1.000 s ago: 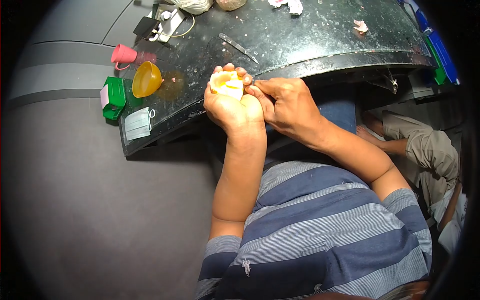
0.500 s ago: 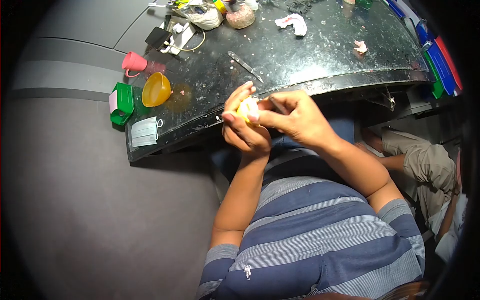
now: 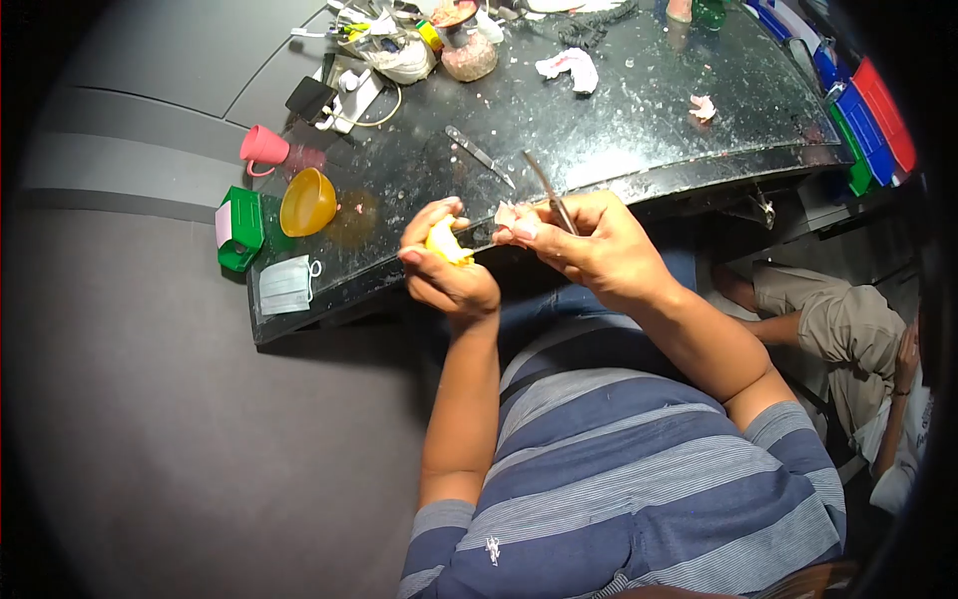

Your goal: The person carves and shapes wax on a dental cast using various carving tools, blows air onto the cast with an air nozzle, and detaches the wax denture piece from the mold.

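Observation:
Above the desk's front edge, my left hand (image 3: 449, 270) is closed around a small yellow piece (image 3: 448, 243), which has a paler, curved part; the fingers hide much of it. My right hand (image 3: 589, 245) is just to the right, apart from the yellow piece. It pinches a small pale pink scrap (image 3: 508, 216) between thumb and fingertips. A slim dark-bladed wax knife (image 3: 547, 185) is also tucked in this hand, its blade pointing up and away. On the desk beyond lies a scalpel (image 3: 481, 158).
On the black desk (image 3: 639, 120) stand a yellow bowl (image 3: 307, 203), a pink mug (image 3: 263, 148) and a green box (image 3: 239, 230). A face mask (image 3: 286, 285) lies at the left corner. Crumpled pink-white material (image 3: 571, 70) lies farther back. Another person (image 3: 843, 319) sits at right.
My hands have moved apart. The left went leftward with the yellow piece; the right drew off with the pink scrap, and the knife now shows upright. The view has shifted slightly.

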The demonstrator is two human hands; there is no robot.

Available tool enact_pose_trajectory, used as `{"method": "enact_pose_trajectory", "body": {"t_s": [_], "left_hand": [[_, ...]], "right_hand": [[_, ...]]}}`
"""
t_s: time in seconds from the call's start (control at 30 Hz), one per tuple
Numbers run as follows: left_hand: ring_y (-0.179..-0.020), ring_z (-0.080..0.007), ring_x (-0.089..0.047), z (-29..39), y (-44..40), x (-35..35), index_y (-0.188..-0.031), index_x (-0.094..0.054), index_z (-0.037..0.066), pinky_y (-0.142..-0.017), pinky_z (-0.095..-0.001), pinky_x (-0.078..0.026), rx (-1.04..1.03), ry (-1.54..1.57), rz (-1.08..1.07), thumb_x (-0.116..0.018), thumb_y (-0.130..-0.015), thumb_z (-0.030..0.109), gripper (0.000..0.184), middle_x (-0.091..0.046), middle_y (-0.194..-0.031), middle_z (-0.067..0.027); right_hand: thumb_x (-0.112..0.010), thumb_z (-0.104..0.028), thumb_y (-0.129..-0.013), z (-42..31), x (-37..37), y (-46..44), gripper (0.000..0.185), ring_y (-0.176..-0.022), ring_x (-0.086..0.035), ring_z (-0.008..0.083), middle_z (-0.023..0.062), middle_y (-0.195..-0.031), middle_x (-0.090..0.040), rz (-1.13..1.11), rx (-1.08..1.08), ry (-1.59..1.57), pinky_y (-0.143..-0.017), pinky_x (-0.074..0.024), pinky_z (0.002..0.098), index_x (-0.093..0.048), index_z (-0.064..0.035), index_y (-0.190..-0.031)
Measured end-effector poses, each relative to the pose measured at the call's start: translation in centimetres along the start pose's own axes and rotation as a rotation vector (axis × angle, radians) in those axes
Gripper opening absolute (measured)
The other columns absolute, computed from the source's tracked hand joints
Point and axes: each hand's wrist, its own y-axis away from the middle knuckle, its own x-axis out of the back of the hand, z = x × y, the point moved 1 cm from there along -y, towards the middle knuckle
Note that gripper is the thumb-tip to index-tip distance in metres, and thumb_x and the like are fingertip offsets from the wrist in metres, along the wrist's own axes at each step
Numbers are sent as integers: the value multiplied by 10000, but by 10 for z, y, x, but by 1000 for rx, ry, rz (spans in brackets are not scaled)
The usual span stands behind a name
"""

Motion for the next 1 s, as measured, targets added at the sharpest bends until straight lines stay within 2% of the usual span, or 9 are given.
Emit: {"method": "enact_pose_trajectory", "body": {"t_s": [0.2, 0.33, 0.4, 0.43, 0.47, 0.53, 0.63, 0.7, 1.0], "left_hand": [[-821, -134, -629, -64, -61, 10, -967, -589, 11, -753, -281, -524, 292, -116, -219, -576, -1034, 209, 209, -676, -904, -98], [-714, -78, -540, -83, -80, 9, -861, -604, 5, -666, -248, -454, 406, -63, -298, -588, -1032, 212, 269, -642, -808, -33], [-759, -100, -598, -91, -88, 13, -874, -619, -20, -713, -257, -487, 326, -88, -244, -563, -1038, 174, 260, -678, -835, -67], [-775, -108, -612, -99, -91, 20, -873, -622, -27, -733, -262, -497, 295, -113, -230, -562, -1038, 166, 260, -686, -846, -75], [-790, -117, -626, -104, -93, 26, -872, -624, -33, -752, -267, -506, 265, -139, -216, -561, -1037, 158, 261, -693, -857, -83], [-791, -120, -631, -106, -96, 34, -922, -652, -49, -768, -284, -519, 324, -129, -162, -564, -1037, 160, 255, -708, -881, -103], [-872, -149, -650, -91, -94, 37, -944, -671, -49, -831, -302, -512, 314, -212, -129, -594, -1016, 153, 228, -718, -941, -112], [-970, -182, -660, -66, -91, 34, -980, -672, -68, -902, -312, -510, -28, -434, -144, -548, -1036, 139, 247, -703, -1093, -174], [-1201, -283, -571, 41, -58, 8, -963, -697, -33, -1087, -429, -374, 278, 315, -489, -666, -874, 33, 115, -665, -1176, -187]], "right_hand": [[-648, -273, -1004, -12, 18, -9, 265, -484, -307, 7, -93, -600, -433, -187, -22, -93, -434, -197, 222, -719, -25, -1061], [-665, -252, -993, -24, 21, -12, 226, -490, -277, 3, -99, -616, -422, -214, 36, -28, -436, -171, 229, -719, -52, -1085], [-690, -196, -972, -32, 22, -13, 194, -570, -448, 20, -47, -704, -567, -210, 12, 6, -488, -311, 207, -720, -36, -1080], [-713, -135, -945, -34, 19, -16, 161, -804, -612, 75, 35, -949, -697, -209, 123, 13, -673, -454, 216, -724, -17, -1053], [-713, -135, -945, -36, 19, -17, 161, -804, -612, 75, 35, -949, -697, -207, 123, 18, -673, -454, 216, -724, -17, -1053], [-728, -97, -922, -38, 21, -19, 147, -1062, -634, 140, 80, -1166, -698, -208, 98, 52, -892, -480, 262, -731, -2, -1033], [-734, -94, -915, -41, 19, -23, 160, -1038, -639, 137, 76, -1158, -695, -204, 71, 47, -880, -486, 268, -736, 4, -1041], [-737, -91, -911, -41, 19, -27, 168, -1035, -639, 137, 77, -1152, -695, -211, 92, 54, -882, -488, 272, -737, 6, -1048], [-757, -76, -886, -39, 16, -37, 217, -1018, -650, 129, 82, -1113, -696, -212, 86, 134, -896, -514, 280, -718, 12, -1081]]}}
